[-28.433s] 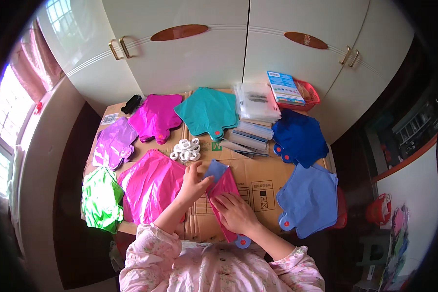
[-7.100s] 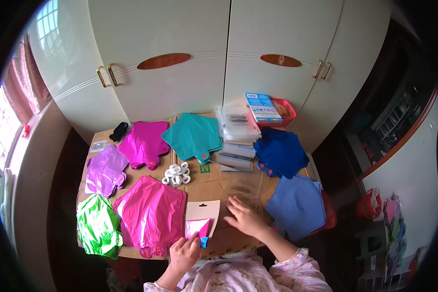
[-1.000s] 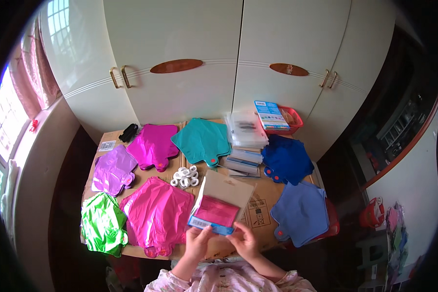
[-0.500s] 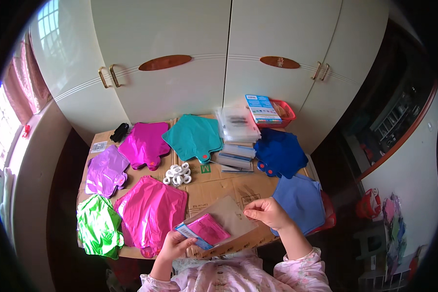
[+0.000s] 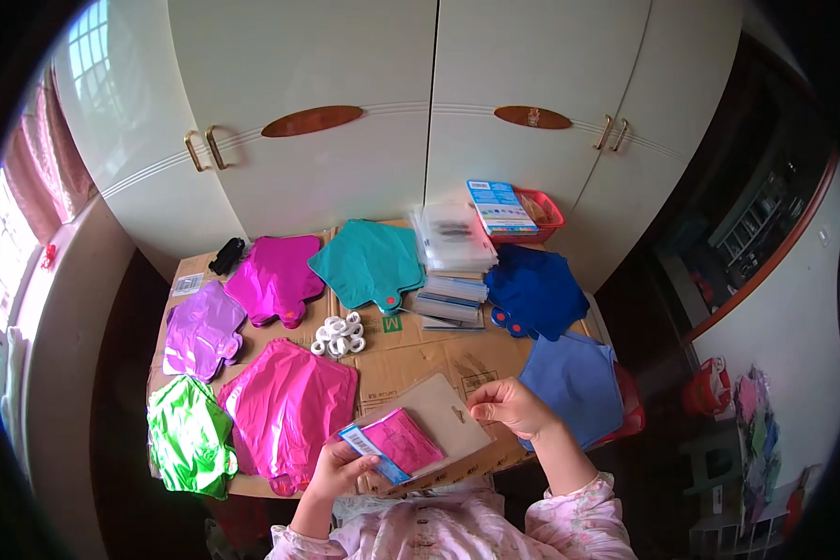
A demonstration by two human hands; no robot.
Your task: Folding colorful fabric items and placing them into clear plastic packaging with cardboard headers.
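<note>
My left hand [image 5: 335,466] grips the near end of a clear flat packet [image 5: 418,439] that holds a folded pink foil balloon and a blue card strip. The packet lies tilted just above the cardboard sheet [image 5: 420,353]. My right hand [image 5: 508,408] pinches the packet's far right corner, fingers curled. Beside my left hand lies a stack of pink foil balloons [image 5: 287,407].
Flat foil balloons cover the cardboard: green [image 5: 188,434], purple [image 5: 202,329], magenta [image 5: 273,278], teal [image 5: 369,262], dark blue [image 5: 536,292], light blue [image 5: 574,385]. Small white rings [image 5: 339,335] sit mid-table. Clear packets [image 5: 454,239] and a red basket [image 5: 526,208] stand by white cupboard doors [image 5: 420,112].
The packet has been lowered from upright in front of me to nearly flat over the cardboard. My right hand has shifted from its lower edge to its far right corner.
</note>
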